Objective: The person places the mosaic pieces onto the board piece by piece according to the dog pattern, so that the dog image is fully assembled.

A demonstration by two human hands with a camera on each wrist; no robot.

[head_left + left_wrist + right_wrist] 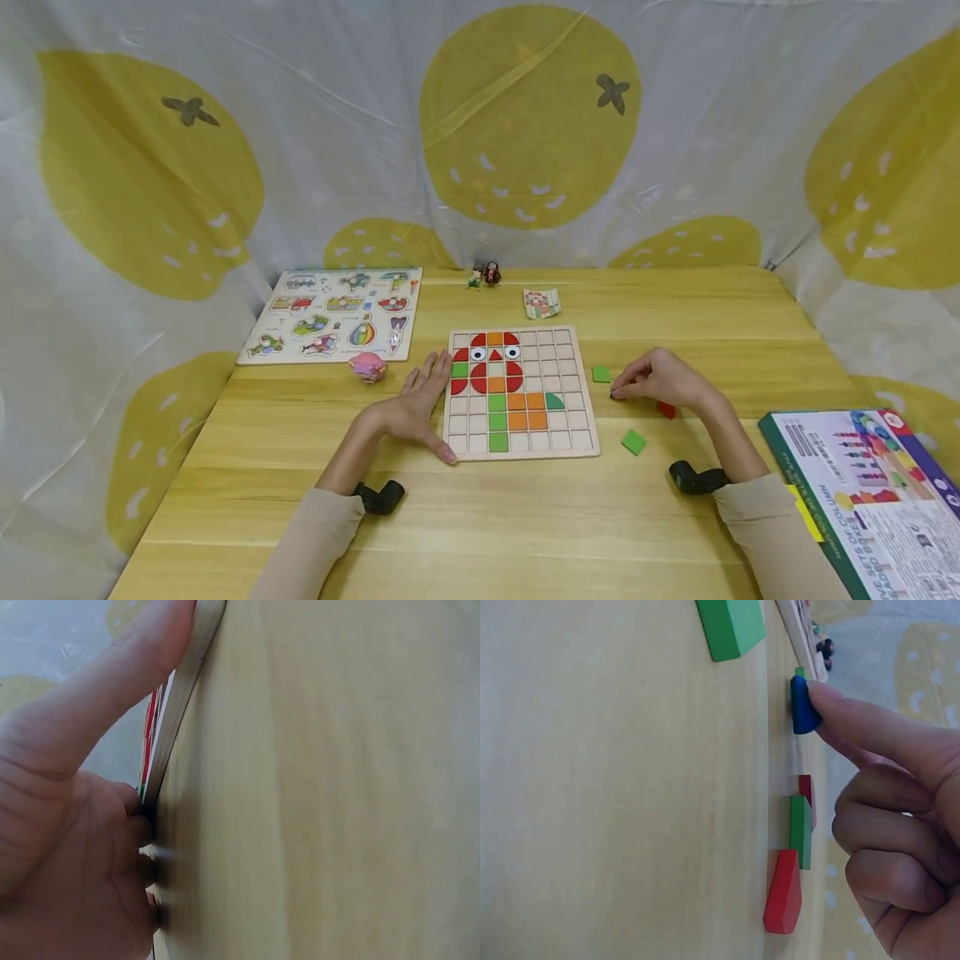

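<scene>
A wooden grid board (558,358) lies on the table, with red, orange, green and white eye pieces set in some squares. My left hand (408,408) rests at the board's left edge, its fingers extended and thumb near the lower corner; in the left wrist view the thumb (112,682) lies against the board's side. To the board's right, my right hand (663,382) pinches a small blue piece (804,709) between thumb and forefinger, low over the tabletop. Around that hand lie a green square tile (601,374), another green tile (633,442) and a red piece (666,410), partly hidden.
At the left is a vehicle puzzle board (341,333), with a pink toy (368,367) by its front corner. Small figurines (492,272) and a pattern card (542,303) lie behind the grid board. A toy box (855,500) occupies the right front; a fruit-patterned curtain hangs behind.
</scene>
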